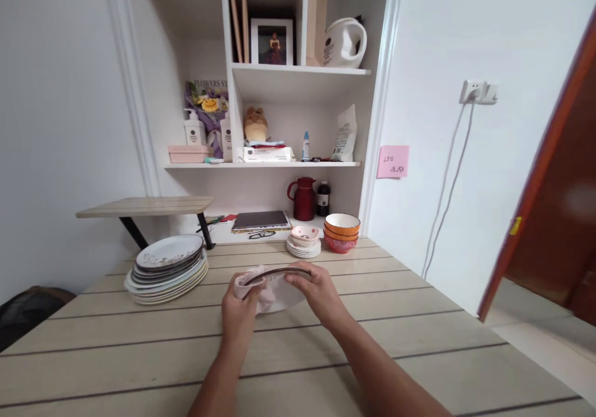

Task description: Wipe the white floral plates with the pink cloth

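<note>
A white plate (289, 293) with a dark rim is held tilted above the middle of the wooden table (298, 358). My left hand (241, 308) grips a pale pink cloth (264, 296) folded over the plate's left edge. On the right edge of the plate, my right hand (319, 290) is closed, its thumb on the near face and its fingers behind the rim. Part of the cloth hangs across the plate's left side.
Stacked plates (167, 271) stand at the left beside a small raised shelf (146, 206). Small dishes (304, 243) and stacked bowls (341, 234) sit at the back. Behind are a dark red jug (304, 200), a dark bottle (323, 198), glasses (262, 234) and a laptop (261, 219).
</note>
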`<state>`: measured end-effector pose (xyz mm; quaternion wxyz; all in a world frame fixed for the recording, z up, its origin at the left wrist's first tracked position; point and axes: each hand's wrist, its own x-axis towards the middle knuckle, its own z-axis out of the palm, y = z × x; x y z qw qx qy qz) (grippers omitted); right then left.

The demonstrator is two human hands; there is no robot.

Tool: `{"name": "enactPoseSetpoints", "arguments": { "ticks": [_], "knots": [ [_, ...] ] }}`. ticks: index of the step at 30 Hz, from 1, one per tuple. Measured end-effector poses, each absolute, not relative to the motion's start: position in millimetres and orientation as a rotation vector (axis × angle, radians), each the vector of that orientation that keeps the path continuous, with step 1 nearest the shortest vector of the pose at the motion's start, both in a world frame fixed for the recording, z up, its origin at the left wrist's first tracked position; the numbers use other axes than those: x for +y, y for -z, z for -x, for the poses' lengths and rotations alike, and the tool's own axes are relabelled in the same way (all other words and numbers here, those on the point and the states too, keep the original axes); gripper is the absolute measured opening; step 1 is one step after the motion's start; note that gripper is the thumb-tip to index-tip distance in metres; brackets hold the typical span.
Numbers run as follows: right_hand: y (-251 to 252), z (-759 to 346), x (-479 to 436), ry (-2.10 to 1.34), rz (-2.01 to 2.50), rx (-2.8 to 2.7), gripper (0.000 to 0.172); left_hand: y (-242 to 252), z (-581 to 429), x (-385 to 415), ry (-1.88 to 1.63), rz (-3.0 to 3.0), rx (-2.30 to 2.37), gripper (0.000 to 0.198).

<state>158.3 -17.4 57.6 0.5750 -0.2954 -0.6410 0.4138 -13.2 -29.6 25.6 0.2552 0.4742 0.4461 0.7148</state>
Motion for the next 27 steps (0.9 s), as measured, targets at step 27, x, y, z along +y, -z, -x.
{"name": "enactPoseSetpoints", "arguments": {
  "ticks": [27],
  "knots": [
    [-58.1, -170.0, -9.5, -0.754, 0.716, -1.347, 0.074, -16.4, 5.5, -30.3, -2.002, -1.777, 1.245, 0.017]
  ]
}}
